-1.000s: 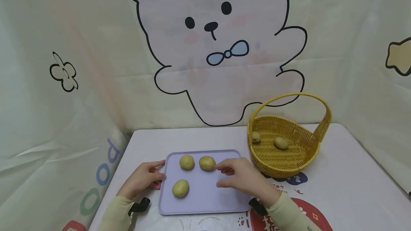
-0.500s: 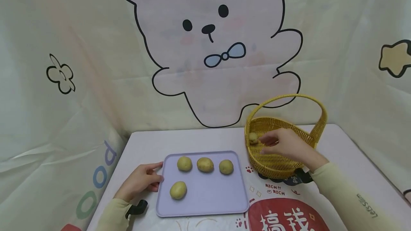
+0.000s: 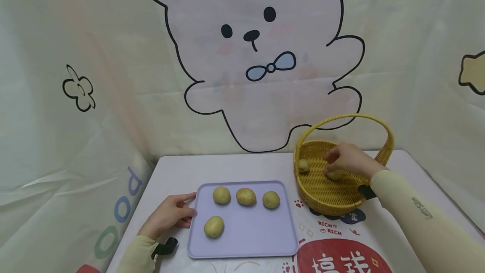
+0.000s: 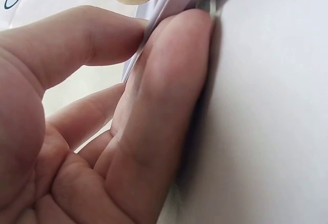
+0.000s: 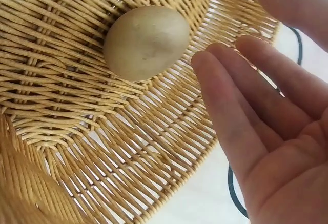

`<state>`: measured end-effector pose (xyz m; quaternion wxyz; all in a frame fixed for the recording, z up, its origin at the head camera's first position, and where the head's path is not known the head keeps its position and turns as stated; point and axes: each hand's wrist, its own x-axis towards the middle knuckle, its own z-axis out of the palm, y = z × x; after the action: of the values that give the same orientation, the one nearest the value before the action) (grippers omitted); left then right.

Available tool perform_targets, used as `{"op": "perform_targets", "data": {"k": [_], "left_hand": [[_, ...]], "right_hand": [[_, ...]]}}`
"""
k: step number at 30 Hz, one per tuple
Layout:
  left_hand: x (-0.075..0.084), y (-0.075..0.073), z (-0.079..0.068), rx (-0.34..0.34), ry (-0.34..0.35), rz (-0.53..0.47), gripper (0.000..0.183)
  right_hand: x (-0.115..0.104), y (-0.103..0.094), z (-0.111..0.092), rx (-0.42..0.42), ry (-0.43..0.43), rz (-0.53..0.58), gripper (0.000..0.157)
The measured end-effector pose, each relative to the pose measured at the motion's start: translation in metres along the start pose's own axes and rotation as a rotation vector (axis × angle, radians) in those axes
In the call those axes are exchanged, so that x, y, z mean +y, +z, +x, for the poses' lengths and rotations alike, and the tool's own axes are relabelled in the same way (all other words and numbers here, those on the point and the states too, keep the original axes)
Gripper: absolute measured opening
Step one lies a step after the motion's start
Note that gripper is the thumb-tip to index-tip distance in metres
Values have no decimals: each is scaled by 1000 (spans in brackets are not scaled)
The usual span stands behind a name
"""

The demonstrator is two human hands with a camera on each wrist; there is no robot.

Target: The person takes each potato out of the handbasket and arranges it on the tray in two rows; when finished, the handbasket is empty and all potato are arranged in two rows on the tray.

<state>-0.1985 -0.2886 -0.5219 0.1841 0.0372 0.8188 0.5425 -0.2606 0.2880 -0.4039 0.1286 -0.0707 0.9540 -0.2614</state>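
Note:
At the left edge of the lilac tray (image 3: 246, 241), my left hand (image 3: 168, 216) holds the rim between thumb and fingers, as the left wrist view shows the hand (image 4: 118, 101) close up. My right hand (image 3: 350, 159) is over the yellow wicker basket (image 3: 322, 199). Below its fingers lies a potato (image 3: 335, 175), partly covered in the head view. From the right wrist, the fingers are apart around a gap, not touching the potato (image 5: 147, 43). Another potato (image 3: 304, 166) rests against the basket's left wall.
Three potatoes form a row along the tray's far side, the right one (image 3: 271, 200) nearest the basket. One more potato (image 3: 214, 227) sits at the tray's front left. The basket's tall handle (image 3: 384, 153) arches above it. A printed cloth wall (image 3: 257, 108) stands behind the table.
My right hand has left the tray, where a potato now ends the far row, and has moved right into the basket. My left hand stays at the tray's edge.

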Motion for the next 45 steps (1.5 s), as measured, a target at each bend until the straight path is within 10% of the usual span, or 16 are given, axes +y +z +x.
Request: {"op": "perform_targets", "data": {"k": [45], "left_hand": [[5, 4, -5, 27, -20, 17, 77]], "right_hand": [[35, 10, 25, -64, 85, -65, 18]]}}
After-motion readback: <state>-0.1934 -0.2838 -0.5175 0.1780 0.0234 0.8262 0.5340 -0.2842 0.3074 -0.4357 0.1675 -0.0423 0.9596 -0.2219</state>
